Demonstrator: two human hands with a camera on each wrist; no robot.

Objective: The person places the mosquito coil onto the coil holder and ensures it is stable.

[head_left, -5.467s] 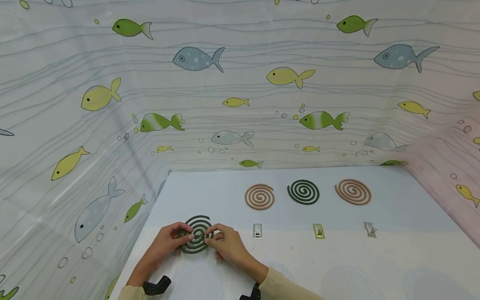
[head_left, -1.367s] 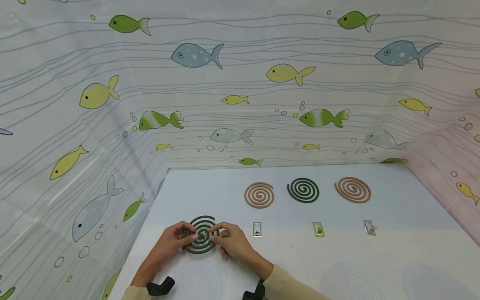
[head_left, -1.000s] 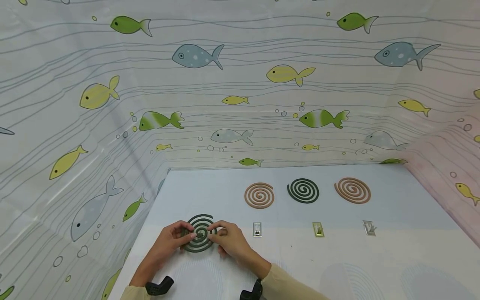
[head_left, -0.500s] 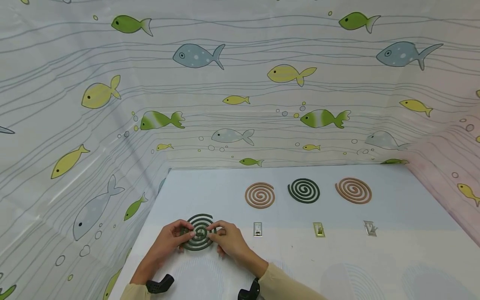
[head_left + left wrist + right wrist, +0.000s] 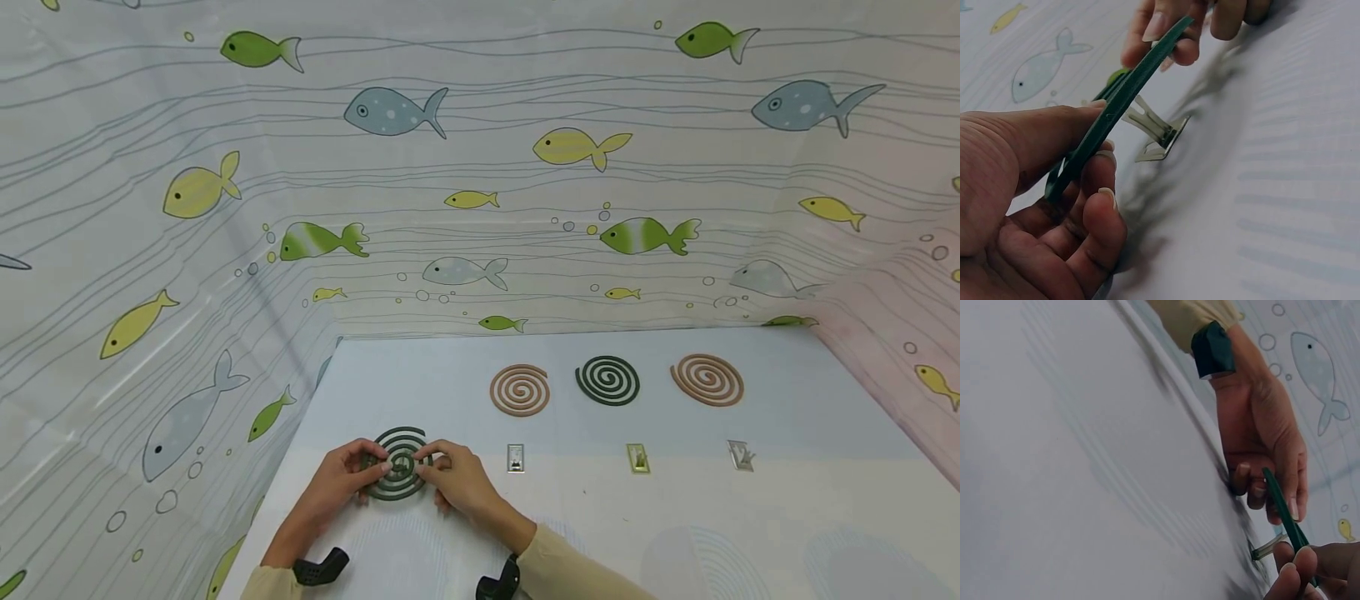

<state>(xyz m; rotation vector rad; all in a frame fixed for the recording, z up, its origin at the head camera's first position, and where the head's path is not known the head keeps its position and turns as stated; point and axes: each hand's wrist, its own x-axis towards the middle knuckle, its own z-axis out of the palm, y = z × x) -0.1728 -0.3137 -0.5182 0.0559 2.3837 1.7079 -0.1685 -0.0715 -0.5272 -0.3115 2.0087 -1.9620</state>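
A dark green mosquito coil [image 5: 402,467] is held level just above the left part of the table. My left hand [image 5: 337,479] pinches its left side between thumb and fingers. Its right side is pinched by my right hand [image 5: 461,483]. In the left wrist view the coil [image 5: 1119,103] appears edge-on, and a small metal coil stand [image 5: 1161,134] rises beneath it from the table. The stand's upright prong reaches the coil's underside near the middle; whether it is through the coil I cannot tell. The right wrist view shows the coil [image 5: 1282,503] between both hands.
At the back lie a brown coil [image 5: 519,408], a dark green coil [image 5: 607,381] and another brown coil [image 5: 707,381]. In front of them are a silver stand [image 5: 515,459], a gold stand [image 5: 637,458] and a silver stand with its prong raised [image 5: 741,456]. Fish-patterned curtains surround the white table.
Both hands keep their pinch on the green coil. They shifted slightly right after the oldest frame, then a little back left and away. Over the last half second almost nothing has moved.
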